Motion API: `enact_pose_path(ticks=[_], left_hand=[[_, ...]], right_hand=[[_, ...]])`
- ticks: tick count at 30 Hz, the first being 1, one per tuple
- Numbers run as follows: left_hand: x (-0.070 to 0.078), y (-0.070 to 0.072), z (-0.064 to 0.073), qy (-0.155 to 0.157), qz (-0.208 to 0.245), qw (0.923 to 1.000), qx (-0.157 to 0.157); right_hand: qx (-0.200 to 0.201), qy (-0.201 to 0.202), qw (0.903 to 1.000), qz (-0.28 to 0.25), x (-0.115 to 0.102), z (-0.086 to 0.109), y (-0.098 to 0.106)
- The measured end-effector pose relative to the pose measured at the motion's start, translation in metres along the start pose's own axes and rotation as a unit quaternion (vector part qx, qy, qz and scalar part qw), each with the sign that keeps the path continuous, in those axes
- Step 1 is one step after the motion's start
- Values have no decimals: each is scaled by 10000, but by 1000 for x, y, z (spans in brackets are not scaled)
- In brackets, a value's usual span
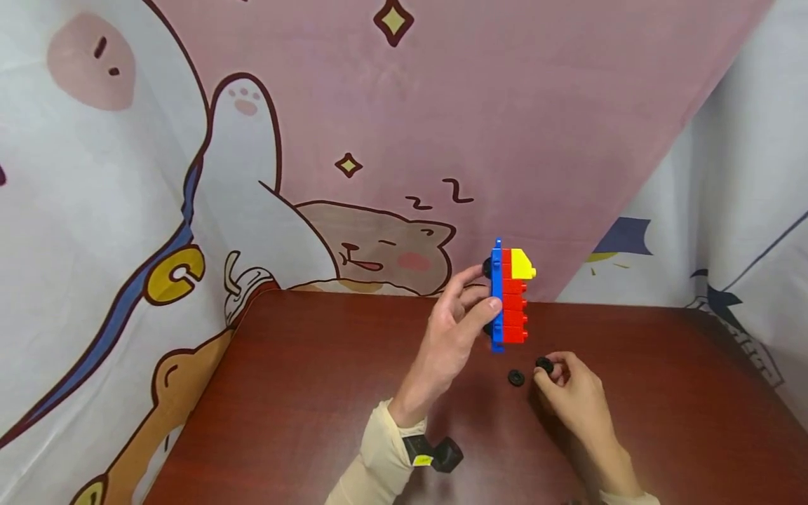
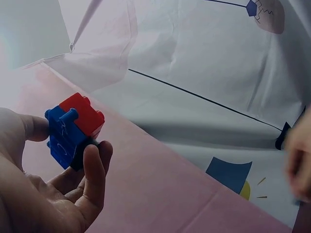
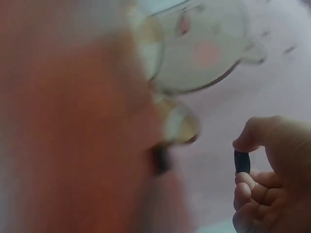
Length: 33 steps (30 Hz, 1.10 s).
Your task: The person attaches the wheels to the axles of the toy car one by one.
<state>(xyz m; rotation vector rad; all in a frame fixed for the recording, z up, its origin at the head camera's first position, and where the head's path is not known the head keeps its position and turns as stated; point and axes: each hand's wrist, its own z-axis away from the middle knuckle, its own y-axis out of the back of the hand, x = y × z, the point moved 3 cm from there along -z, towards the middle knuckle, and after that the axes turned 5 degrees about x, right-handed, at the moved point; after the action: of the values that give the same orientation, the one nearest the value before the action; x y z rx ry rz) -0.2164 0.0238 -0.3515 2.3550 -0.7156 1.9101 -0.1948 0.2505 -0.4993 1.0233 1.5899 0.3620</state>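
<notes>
In the head view my left hand [image 1: 445, 337] grips a toy brick car [image 1: 514, 308] above the table, its length upright. The car has a blue base [image 1: 497, 280], a row of red bricks and a yellow sloped brick [image 1: 521, 264] near its top end. Black wheels [image 1: 487, 268] show on the side toward my palm, partly hidden by fingers. My right hand [image 1: 577, 396], low over the table, pinches a small black wheel [image 3: 242, 161] between thumb and fingers. A loose black wheel [image 1: 516, 378] lies on the table just left of it.
The dark red-brown table [image 1: 303, 393] runs to a cloth backdrop [image 1: 536, 140] printed with cartoon animals, which also rises at both sides. A black device [image 1: 435, 452] is strapped to my left wrist over a cream sleeve [image 1: 379, 456].
</notes>
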Motion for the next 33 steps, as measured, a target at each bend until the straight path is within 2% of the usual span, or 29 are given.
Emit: enact_pose_path(ticks=[3, 6, 9, 12, 13, 15, 18, 23, 27, 33], left_hand=[[-1, -1, -1, -6, -21, 10000, -17], [-2, -1, -2, 3, 6, 10000, 79], [-3, 0, -2, -45, 140, 9995, 281], [-4, -1, -3, -132, 235, 9989, 386], [-4, -2, -3, -170, 226, 9989, 380], [-4, -3, -3, -217, 89, 9990, 368], [-3, -4, -3, -303, -182, 9989, 303], [-2, -5, -4, -356, -410, 9984, 129], [-3, -5, -5, -347, -493, 9982, 55], [-6, -6, -5, -185, -406, 9989, 111]], right_hand=[[527, 401, 9964, -525, -33, -5, 21], [1001, 762, 9838, -1276, -72, -7, 44], [1442, 1320, 9545, -2253, -108, -6, 66], [1633, 1941, 9224, -2914, -138, -2, 81], [1648, 2120, 9143, -3033, -145, 0, 84], [1618, 2375, 9081, -3044, -158, 3, 86], [1558, 2630, 9072, -2891, -169, 6, 85], [1545, 2779, 9097, -2670, -173, 7, 85], [1433, 2856, 9119, -2577, -173, 7, 85], [1285, 3041, 9133, -2386, -173, 6, 83]])
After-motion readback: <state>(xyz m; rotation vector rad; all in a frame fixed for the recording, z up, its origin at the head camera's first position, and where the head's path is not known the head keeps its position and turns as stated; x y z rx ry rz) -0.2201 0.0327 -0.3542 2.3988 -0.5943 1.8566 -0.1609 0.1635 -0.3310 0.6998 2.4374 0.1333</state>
